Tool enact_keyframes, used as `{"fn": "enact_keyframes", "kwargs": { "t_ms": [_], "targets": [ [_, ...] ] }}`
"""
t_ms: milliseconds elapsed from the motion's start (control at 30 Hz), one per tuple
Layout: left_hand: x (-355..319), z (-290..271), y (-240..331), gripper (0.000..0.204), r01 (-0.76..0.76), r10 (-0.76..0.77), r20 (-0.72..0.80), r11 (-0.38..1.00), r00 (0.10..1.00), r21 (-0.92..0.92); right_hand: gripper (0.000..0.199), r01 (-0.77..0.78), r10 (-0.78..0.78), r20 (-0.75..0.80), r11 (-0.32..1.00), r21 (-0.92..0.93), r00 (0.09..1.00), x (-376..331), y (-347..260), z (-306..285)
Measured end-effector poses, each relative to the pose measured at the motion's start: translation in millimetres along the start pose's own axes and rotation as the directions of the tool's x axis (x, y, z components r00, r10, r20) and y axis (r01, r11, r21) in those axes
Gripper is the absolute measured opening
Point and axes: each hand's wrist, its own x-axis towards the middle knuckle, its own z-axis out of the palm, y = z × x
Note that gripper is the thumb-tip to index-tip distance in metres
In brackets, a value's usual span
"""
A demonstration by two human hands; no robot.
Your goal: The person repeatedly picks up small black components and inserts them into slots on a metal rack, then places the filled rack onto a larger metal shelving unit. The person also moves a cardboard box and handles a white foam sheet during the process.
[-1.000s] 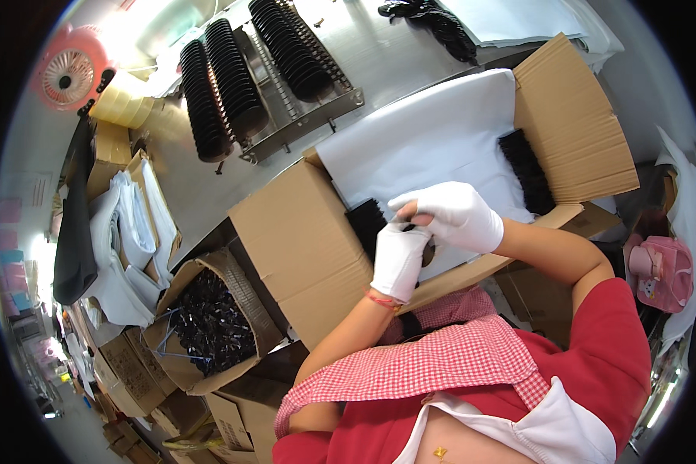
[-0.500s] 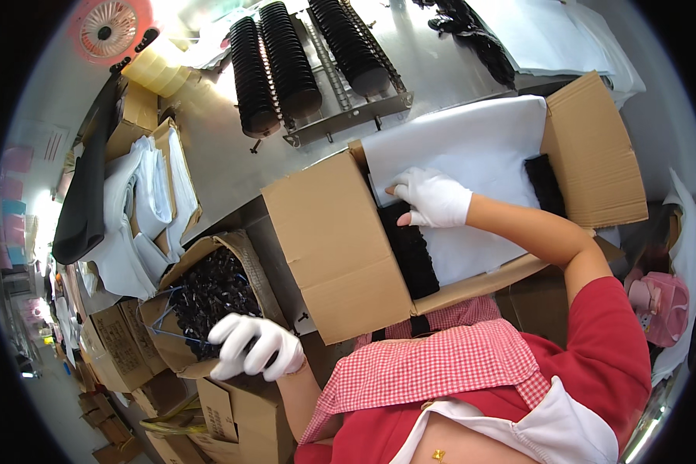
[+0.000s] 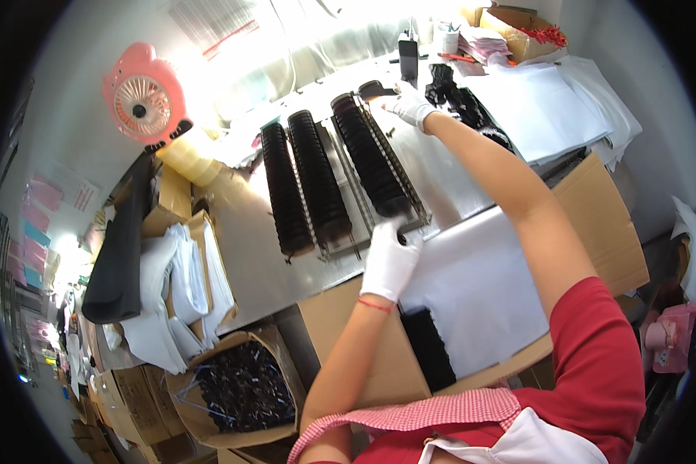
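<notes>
- Rows of stacked black plastic pieces (image 3: 371, 155) lie on a metal rack (image 3: 340, 243) on the table (image 3: 255, 247), long axes running from the near edge to the far edge.
- Open cardboard box (image 3: 603, 224) holds white sheets (image 3: 479, 286); another cardboard box (image 3: 201, 379) holds loose black pieces.
- Left hand (image 3: 389, 263), gloved white, grips the rightmost row's near end; right hand (image 3: 411, 106), gloved, pinches its far end.

A grey metal counter (image 3: 271, 255) runs beneath a pale wall (image 3: 93, 46), washed out by bright light at its far end. A pink fan (image 3: 141, 104) stands by the wall. Cardboard boxes (image 3: 131, 402) crowd the floor at left.
</notes>
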Motion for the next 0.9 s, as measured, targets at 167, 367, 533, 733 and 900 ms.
{"fn": "enact_keyframes", "kwargs": {
  "t_ms": [167, 367, 533, 733, 900],
  "targets": [
    [3, 4, 2, 0.038, 0.05, -0.05, 0.007, 0.997, 0.999, -0.064, 0.06, 0.023, -0.029, -0.084, 0.997, -0.073, 0.996, 55, 33, 39],
    [1, 12, 3, 0.042, 0.033, -0.033, -0.056, 0.999, 0.998, -0.003, 0.022, 0.326, -0.405, -0.289, 0.901, -0.285, 0.867, 23, 25, 82],
    [-1, 19, 6, 0.037, 0.003, -0.005, -0.117, 1.0, 0.993, -0.018, 0.018, -0.067, -0.218, -0.333, 0.74, -0.669, 0.917, 49, 27, 50],
    [-10, -15, 22, 0.023, 0.328, -0.341, 0.128, 0.632, 0.931, -0.703, 0.024, 0.3, -0.269, -0.304, 0.952, 0.058, 0.914, -70, -48, 1],
    [-22, 20, 64, 0.044, 0.235, -0.321, 0.194, 0.095, 0.927, -0.967, 0.024, 0.539, -0.541, -0.023, 0.84, -0.053, 0.841, -257, -68, -53]
  ]
}}
